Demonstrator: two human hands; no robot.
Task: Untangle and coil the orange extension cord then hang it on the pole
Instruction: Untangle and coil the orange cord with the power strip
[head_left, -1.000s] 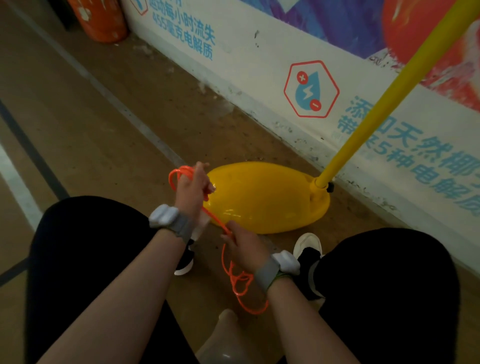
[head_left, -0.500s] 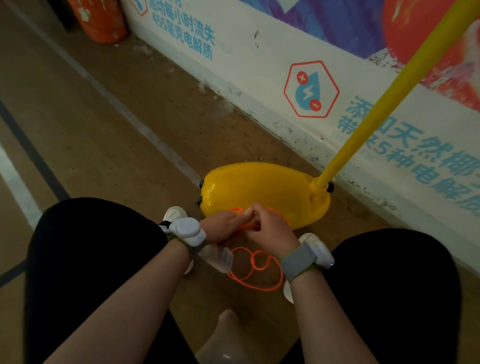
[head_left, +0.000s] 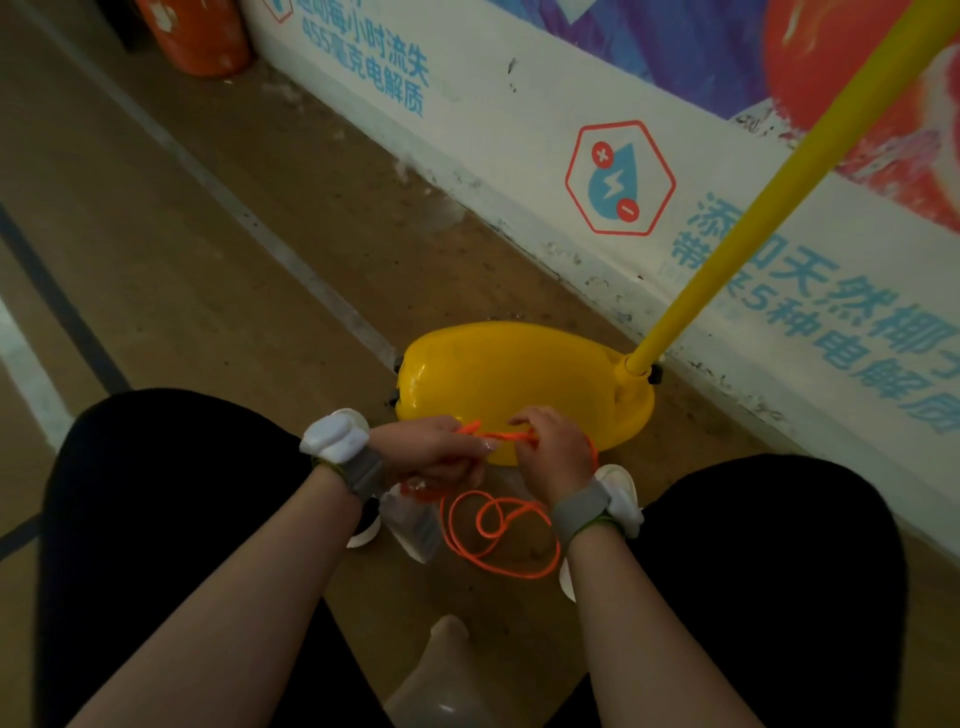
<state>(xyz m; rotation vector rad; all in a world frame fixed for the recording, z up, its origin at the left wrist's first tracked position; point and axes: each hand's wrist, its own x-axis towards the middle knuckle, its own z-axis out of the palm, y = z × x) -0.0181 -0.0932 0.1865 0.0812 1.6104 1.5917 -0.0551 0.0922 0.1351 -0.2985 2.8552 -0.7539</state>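
While the left hand (head_left: 431, 454) and right hand (head_left: 553, 452) sit fingertip to fingertip, each pinches the orange extension cord (head_left: 498, 540). Its loose loops hang just below the grip, and the yellow pole (head_left: 779, 192) rises from its base (head_left: 519, 374) just beyond.

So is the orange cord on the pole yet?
Not hung. The orange cord dangles in loose loops below the left hand and right hand gripping it; the yellow pole shows none.
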